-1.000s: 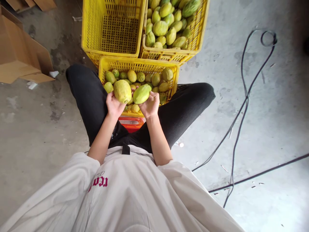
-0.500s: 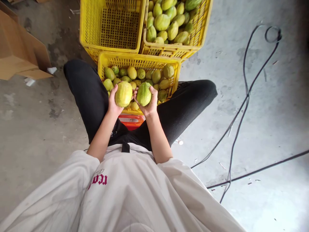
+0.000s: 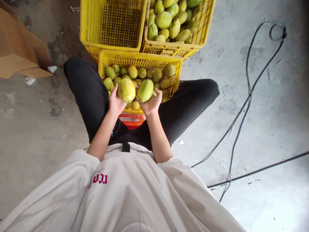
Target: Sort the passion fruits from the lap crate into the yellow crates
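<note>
My left hand (image 3: 116,102) cradles a yellowish papaya (image 3: 126,90), thumb along its outer side. In my right hand (image 3: 154,103) lies a greener papaya (image 3: 145,91), tilted, resting on the palm and fingers. The two fruits are held side by side with a small gap between them. Fingers under both are partly hidden. Directly below my hands is a yellow plastic crate (image 3: 177,75) with several green and yellow papayas (image 3: 157,75) in it.
Behind it stand a yellow crate with a bare slatted bottom (image 3: 120,25) and another crate (image 3: 205,25) heaped with papayas. An open cardboard box (image 3: 24,48) sits at the left. Black cable (image 3: 249,93) loops over the concrete floor at the right. My knees flank the near crate.
Both papayas have turned in my hands and shifted slightly right. The greener one now tilts, and my right thumb and fingers have loosened around it.
</note>
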Demonstrator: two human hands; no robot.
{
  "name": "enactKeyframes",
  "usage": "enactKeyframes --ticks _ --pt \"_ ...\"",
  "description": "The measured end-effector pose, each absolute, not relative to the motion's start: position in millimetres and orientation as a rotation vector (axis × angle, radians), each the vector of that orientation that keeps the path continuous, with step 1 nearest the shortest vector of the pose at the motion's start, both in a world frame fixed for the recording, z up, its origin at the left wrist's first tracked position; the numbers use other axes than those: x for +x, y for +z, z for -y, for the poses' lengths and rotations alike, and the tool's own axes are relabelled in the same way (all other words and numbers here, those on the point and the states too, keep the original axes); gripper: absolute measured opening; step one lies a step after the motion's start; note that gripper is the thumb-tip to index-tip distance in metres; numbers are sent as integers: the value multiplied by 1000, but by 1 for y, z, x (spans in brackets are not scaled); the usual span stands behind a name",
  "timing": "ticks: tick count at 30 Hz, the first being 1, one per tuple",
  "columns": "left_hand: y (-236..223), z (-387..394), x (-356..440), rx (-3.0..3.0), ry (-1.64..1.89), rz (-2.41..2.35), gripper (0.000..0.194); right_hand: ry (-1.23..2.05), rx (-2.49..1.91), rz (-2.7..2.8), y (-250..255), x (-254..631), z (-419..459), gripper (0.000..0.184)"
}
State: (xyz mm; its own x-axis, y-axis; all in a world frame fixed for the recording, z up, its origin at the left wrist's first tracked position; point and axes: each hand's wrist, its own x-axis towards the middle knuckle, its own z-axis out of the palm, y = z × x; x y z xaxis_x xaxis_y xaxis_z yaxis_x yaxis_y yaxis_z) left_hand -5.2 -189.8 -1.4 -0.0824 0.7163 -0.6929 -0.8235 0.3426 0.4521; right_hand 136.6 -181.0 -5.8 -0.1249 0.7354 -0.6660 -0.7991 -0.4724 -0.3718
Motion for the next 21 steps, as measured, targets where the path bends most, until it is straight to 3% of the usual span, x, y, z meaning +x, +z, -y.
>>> enactKeyframes --ticks 8,15,19,21 --pt "6 193 0 -47 1285 -1094 36 1841 -845 -106 -22 141 183 42" --pt "1 197 -3 -7 1201 -1118 55 1896 -903 45 -28 148 182 44" --pt "-8 196 1 40 1243 -1156 21 1854 -965 54 -28 145 180 41" --pt "-13 195 2 35 1256 -1183 14 1849 -1044 64 -28 141 180 40"
